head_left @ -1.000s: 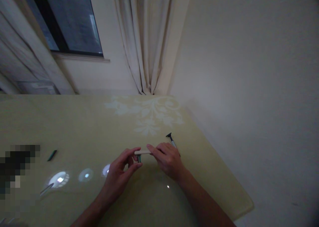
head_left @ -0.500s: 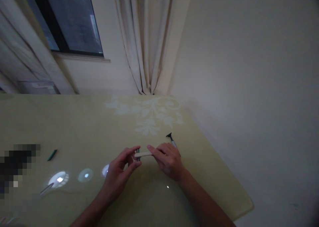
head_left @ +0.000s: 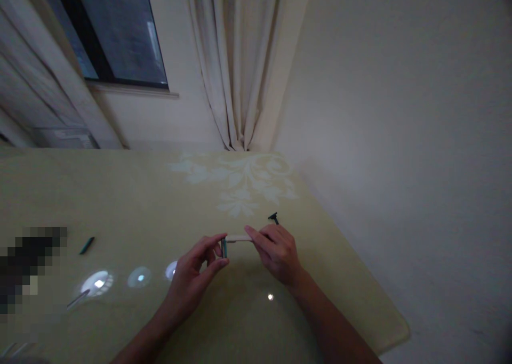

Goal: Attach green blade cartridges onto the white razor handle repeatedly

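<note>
My left hand (head_left: pixel 199 271) pinches a small dark-and-green razor blade cartridge (head_left: pixel 224 248) upright between thumb and fingertips. In my right hand (head_left: pixel 277 252) is a thin pale stick (head_left: pixel 239 238), its left end against or just beside the top of the cartridge. The hand hides the stick's other end. Just beyond my right hand lies a razor handle (head_left: pixel 273 218) with a black head, its grip mostly covered by the hand. Another green-and-black cartridge (head_left: pixel 87 245) rests on the table to the left.
The glossy yellowish table (head_left: pixel 132 204) reflects lights and has a pale leaf pattern at its far end. Its right edge runs along a wall (head_left: pixel 392 140). A pixelated dark patch covers the far left. Curtains (head_left: pixel 236 65) hang behind.
The pale stick has moved up and slightly right, from across the cartridge's middle to near its top. My right hand has shifted slightly with it. The left hand keeps its pinch.
</note>
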The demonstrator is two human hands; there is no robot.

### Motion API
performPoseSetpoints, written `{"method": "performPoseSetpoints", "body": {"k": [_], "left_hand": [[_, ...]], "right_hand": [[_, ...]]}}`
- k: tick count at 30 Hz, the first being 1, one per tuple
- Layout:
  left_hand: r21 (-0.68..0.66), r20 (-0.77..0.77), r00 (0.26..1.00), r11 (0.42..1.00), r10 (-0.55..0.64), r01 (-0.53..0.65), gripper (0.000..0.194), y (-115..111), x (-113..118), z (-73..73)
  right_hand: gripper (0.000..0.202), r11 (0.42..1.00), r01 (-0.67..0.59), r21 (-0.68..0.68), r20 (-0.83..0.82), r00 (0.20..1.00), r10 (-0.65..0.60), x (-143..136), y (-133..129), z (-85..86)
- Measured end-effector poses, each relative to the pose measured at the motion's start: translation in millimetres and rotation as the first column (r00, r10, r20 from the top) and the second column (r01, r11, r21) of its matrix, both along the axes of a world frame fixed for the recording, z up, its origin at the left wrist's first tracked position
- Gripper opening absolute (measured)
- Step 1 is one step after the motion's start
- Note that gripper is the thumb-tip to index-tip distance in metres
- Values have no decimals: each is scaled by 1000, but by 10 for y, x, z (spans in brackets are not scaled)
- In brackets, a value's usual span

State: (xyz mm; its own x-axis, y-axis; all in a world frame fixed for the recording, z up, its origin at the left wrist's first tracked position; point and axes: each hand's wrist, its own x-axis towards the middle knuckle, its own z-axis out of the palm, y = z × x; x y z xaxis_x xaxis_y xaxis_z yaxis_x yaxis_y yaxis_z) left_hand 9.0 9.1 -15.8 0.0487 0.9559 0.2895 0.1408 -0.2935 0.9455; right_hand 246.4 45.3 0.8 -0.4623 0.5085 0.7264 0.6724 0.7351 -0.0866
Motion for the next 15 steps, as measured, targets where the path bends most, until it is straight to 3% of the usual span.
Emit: {"method": "performPoseSetpoints", "body": {"k": [5, 11, 15], "left_hand": [[-10, -8, 1000, 1000, -1, 1, 37, -2, 5, -19], [-9, 11, 1000, 1000, -7, 7, 39, -6, -5, 9], [-5, 12, 1000, 1000, 17, -17, 38, -13, -10, 11]], "right_hand": [[28, 994, -106, 32, 77, 992, 103, -72, -66, 21], [28, 999, -7, 53, 17, 1000, 6, 45, -8, 44], [28, 997, -62, 44, 64, 996, 59, -21, -41, 31]]}}
